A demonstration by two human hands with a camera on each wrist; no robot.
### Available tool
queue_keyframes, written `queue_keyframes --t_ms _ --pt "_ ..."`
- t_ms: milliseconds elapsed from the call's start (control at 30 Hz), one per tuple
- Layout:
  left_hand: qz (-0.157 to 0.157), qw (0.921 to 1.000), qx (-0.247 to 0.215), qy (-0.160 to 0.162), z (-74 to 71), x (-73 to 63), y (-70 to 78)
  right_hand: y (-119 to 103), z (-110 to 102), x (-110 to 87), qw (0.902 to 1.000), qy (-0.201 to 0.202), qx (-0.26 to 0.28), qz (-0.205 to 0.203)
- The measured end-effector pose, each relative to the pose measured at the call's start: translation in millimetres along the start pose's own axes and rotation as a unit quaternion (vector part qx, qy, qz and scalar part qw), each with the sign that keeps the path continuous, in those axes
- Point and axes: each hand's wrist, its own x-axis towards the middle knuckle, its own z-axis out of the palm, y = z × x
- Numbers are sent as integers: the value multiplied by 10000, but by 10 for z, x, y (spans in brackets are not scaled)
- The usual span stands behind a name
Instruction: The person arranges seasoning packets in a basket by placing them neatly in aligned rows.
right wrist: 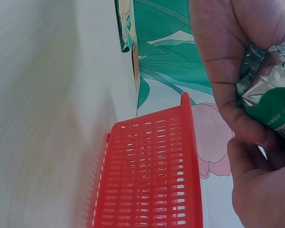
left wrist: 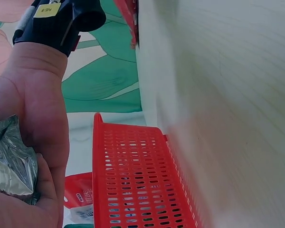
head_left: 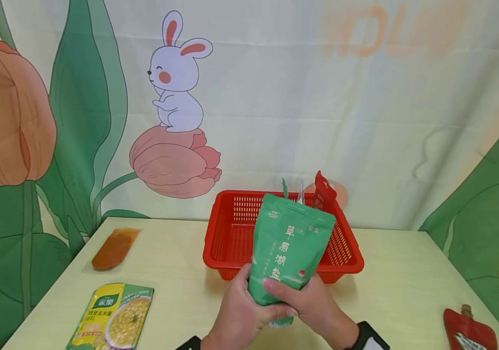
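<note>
A green pouch of salt (head_left: pixel 290 248) with white lettering is held up by both hands in front of the red basket (head_left: pixel 227 269). My left hand (head_left: pixel 238 311) grips its lower left side, and my right hand (head_left: pixel 315 306) grips the lower right with the thumb across the front. The pouch's silvery bottom (left wrist: pixel 12 164) shows in the left wrist view, between the palms. In the right wrist view the fingers curl round the foil base (right wrist: pixel 270 88). Inside the basket, a red packet (head_left: pixel 324 192) stands at the back right, partly hidden behind the pouch.
On the left of the table (head_left: pixel 179 291) lie a yellow-green soup packet (head_left: pixel 113 316) and a clear packet of orange-brown sauce (head_left: pixel 115 249). A red spouted pouch (head_left: pixel 469 329) lies at the front right. Behind hangs a printed curtain (head_left: pixel 275 97).
</note>
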Motion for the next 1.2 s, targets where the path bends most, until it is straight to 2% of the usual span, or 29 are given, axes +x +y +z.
queue_keyframes --t_ms 167,400,600,767,1000,1200 --pt "-59 10000 -35 -58 3 4 -6 2 14 -1 9996 168 -182 98" --pt "117 9999 38 -46 7 4 -29 3 32 -20 9981 475 -327 221" --pt "152 9994 292 73 22 22 -41 20 32 -28 9973 619 -200 329" --pt "164 9975 667 150 -5 36 -42 44 23 -24 9965 791 -138 218" --pt "152 9968 783 71 -73 41 -26 54 -8 -15 9950 992 47 87" --pt "385 9951 910 85 -75 38 -4 51 -47 0 9940 1069 89 213"
